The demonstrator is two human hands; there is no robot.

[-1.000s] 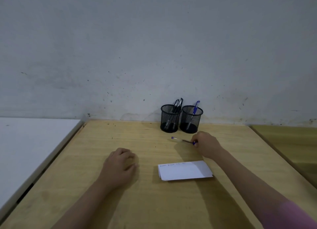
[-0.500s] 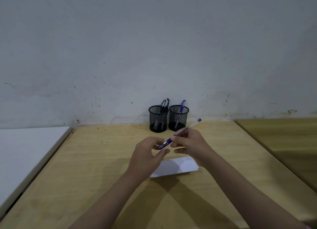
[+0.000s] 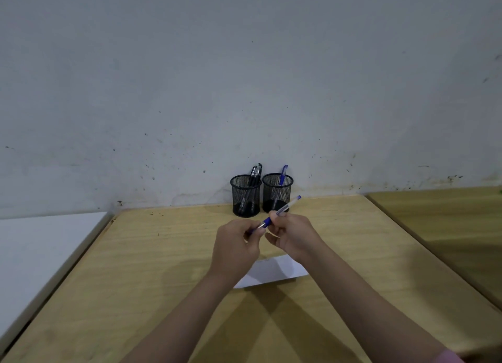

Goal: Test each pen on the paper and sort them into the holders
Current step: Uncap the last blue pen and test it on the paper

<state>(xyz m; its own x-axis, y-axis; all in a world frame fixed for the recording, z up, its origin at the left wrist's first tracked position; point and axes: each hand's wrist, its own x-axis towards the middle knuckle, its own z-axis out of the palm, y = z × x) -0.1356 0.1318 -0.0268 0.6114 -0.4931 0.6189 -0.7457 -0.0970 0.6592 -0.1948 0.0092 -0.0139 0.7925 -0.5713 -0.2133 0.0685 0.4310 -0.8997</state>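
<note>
Head view: both hands have come up mid-frame. Right hand (image 3: 294,237) pinches the blue pen (image 3: 277,213); left hand (image 3: 236,244) now closes on its cap end, likely uncapping it over the paper (image 3: 274,274).

Two bare forearms enter from the lower edge of the frame and narrow toward the wrists near its centre. The left hand (image 3: 235,247) and the right hand (image 3: 294,239) wear no gloves, rings, watch or bracelet that can be made out. Both arms are uncovered up to the bottom edge, except at the lower right corner, where the rounded hem of a pink sleeve (image 3: 446,357) covers the right upper arm.
</note>
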